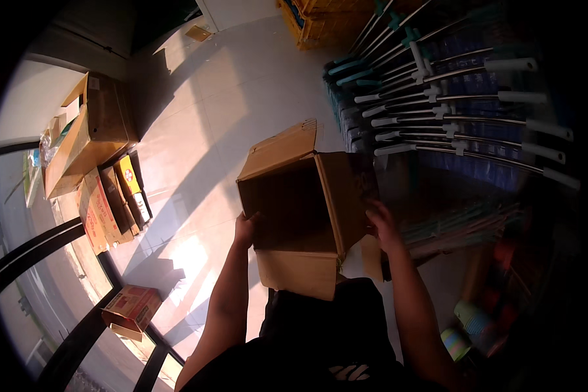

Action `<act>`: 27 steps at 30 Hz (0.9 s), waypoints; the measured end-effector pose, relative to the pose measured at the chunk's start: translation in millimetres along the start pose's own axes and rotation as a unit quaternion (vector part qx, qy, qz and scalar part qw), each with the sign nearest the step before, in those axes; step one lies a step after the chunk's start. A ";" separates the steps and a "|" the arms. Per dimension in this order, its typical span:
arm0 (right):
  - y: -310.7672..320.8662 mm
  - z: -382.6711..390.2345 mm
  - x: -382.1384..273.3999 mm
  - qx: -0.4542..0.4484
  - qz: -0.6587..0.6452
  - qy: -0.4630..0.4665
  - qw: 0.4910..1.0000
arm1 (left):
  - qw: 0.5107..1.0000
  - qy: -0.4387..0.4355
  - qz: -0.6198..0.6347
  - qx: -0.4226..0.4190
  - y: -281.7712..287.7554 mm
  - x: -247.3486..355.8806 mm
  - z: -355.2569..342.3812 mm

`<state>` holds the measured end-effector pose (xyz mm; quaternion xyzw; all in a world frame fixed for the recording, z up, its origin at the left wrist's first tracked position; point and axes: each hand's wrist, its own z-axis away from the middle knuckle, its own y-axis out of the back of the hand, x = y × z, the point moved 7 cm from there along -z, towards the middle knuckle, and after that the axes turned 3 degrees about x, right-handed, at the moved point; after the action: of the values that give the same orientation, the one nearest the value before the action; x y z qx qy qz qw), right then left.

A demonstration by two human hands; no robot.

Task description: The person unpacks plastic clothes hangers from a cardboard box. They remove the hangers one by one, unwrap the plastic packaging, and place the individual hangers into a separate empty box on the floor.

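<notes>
Left grip (245,230) is closed on the left side of an unsealed cardboard box (343,202), with the thumb placed at the rim. Right grip (384,225) is set against the right side of the same box, with the fingers bent onto the cardboard; how far they are wrapped around it cannot be told. The box is held between the two grips, in front of the dark-clothed torso, and its mouth is turned up toward the camera. One flap is folded outward at the far side, and another is folded down at the near side, close to the torso. The interior is shaded, and its contents cannot be made out.

Beyond the box, a tiled floor (222,85) is crossed by bands of sunlight and shadow. At the left, a large brown carton (114,108) is placed near the window frames, with flattened cardboard (98,212) and a yellow pack (128,171) beside it. A smaller red-and-brown carton (134,307) is positioned nearer the torso. Yellow crates (326,32) are located at the far edge. At the right, metal poles (490,119) with white and teal handles are arranged in a row. Multicoloured stacked containers (456,344) are seen at the lower right, partly in shadow.
</notes>
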<state>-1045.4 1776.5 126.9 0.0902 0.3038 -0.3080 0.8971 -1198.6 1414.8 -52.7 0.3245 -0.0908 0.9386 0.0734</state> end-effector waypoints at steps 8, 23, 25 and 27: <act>81.1 36.2 167.7 0.116 0.121 -0.131 0.977 | 0.964 -0.017 -0.179 0.195 27.6 -6.9 -131.2; 103.1 146.3 327.8 0.175 0.184 -0.244 0.936 | 0.969 -0.024 -0.039 0.241 -25.7 -75.4 -242.1; 105.0 143.1 328.5 0.173 0.202 -0.240 0.934 | 0.980 0.001 -0.028 0.198 -27.1 -74.9 -237.3; 103.0 141.6 327.8 0.169 0.202 -0.242 0.934 | 0.990 0.039 -0.001 0.136 -32.5 -73.4 -219.0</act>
<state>-708.4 1645.7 40.6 0.2229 -0.0040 -0.1796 0.9581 -1265.5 1488.4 -263.6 0.2952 0.0409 0.9540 0.0327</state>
